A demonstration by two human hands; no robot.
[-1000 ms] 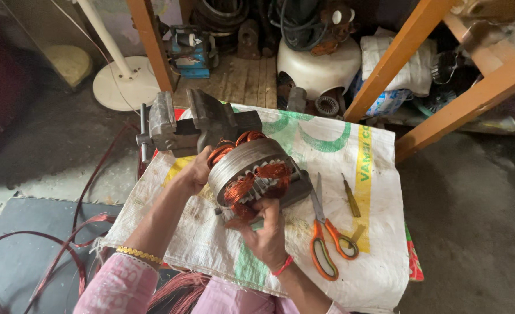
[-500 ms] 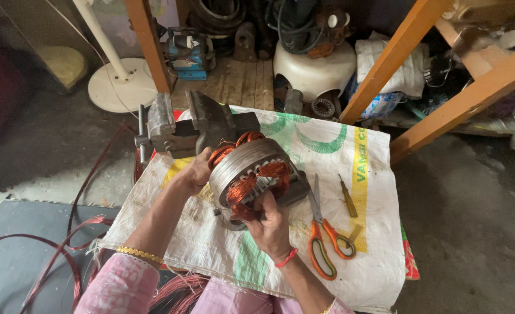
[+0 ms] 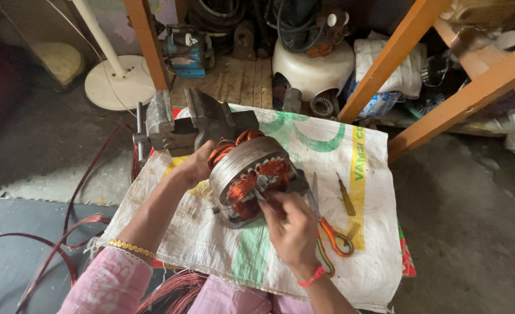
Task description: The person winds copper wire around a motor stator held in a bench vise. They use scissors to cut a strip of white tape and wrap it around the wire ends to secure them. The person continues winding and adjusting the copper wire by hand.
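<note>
A round grey motor stator with copper windings stands tilted on a white woven sack. My left hand grips its left side and steadies it. My right hand is at the stator's front opening, fingertips pinched at the copper windings; what they pinch is too small to make out. Both sleeves are pink, with a gold bangle on the left wrist and a red band on the right.
A grey bench vise sits just behind the stator. Orange-handled scissors and a yellow-handled screwdriver lie to the right. Loose copper wire trails at the left. Orange shelf legs, a white fan base and clutter stand behind.
My right hand has moved up from below the stator to its front opening, fingers now at the windings. My left hand has stayed on the stator's side.
</note>
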